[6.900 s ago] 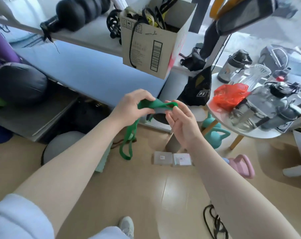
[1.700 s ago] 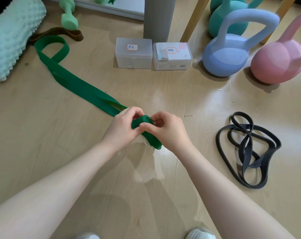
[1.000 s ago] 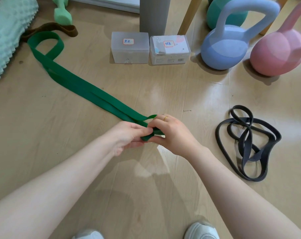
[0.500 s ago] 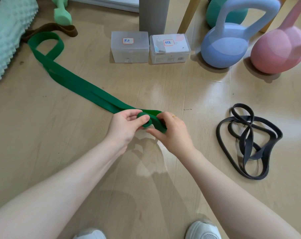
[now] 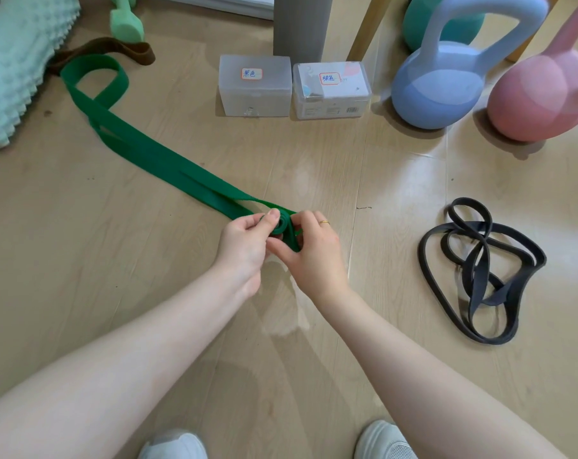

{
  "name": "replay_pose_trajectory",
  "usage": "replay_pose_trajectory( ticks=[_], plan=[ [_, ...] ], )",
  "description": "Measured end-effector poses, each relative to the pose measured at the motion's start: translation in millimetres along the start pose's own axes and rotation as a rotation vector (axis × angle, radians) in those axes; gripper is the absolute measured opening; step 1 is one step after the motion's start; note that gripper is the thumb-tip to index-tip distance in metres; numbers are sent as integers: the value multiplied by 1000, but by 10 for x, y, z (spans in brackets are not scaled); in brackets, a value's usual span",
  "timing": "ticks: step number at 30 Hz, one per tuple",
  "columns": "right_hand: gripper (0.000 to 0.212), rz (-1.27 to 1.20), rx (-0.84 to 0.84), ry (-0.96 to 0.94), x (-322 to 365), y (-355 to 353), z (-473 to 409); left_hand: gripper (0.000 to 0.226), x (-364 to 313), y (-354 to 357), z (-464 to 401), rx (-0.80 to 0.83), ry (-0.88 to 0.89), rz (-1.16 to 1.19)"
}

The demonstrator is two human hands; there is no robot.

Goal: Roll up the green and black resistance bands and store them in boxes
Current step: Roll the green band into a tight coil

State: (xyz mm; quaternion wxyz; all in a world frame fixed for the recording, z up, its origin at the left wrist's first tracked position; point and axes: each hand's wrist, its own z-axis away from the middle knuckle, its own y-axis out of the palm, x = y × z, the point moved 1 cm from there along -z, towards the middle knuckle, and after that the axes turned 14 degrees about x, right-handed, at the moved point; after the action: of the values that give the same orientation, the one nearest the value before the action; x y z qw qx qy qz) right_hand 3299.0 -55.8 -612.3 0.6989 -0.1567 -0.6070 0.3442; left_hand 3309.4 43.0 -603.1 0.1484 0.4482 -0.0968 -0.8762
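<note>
I see green-band rolling underway: left hand (image 5: 244, 240), right hand (image 5: 311, 250) fingers pinching small coil on green band (image 5: 155, 160) (frame centre); next, keep winding tight toward upper left.

The floor (image 5: 364, 167) is pale wood-look plank with a soft sheen that throws back window light in patches. The green band (image 5: 155, 157) looks like matt, smooth rubber, flat and ribbon-like, and the black band (image 5: 480, 270) is a duller, dark rubber. Two boxes (image 5: 254, 86) of frosted translucent plastic carry small paper labels. The blue kettlebell (image 5: 446, 81) and the pink kettlebell (image 5: 539, 94) have a smooth, satin coating. The mint foam roller (image 5: 16, 54) is matt and knobbly. The brown strap (image 5: 115, 49) looks like a dull rubbery loop.
</note>
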Motion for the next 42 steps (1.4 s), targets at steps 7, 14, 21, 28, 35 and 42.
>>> replay_pose_trajectory(
  ticks=[7,14,21,28,35,42],
  plan=[
    [31,36,-35,-52,-9,-117,-43,10,-15,15,20,131,-28,-124],
    [34,276,387,-452,-179,-364,21,19,-237,-277,46,492,-356,-441],
    [33,179,404,-446,-30,-263,-33,15,-386,-336,114,474,-345,-746],
    [61,99,428,-321,31,-151,-47,11,-359,-434,245,374,-172,-674],
    [36,577,553,-318,-49,-170,-225,16,-243,-597,235,279,36,-662],
    [43,256,197,-205,16,142,-132,27,-236,-571,179,220,208,-485]
  ],
)
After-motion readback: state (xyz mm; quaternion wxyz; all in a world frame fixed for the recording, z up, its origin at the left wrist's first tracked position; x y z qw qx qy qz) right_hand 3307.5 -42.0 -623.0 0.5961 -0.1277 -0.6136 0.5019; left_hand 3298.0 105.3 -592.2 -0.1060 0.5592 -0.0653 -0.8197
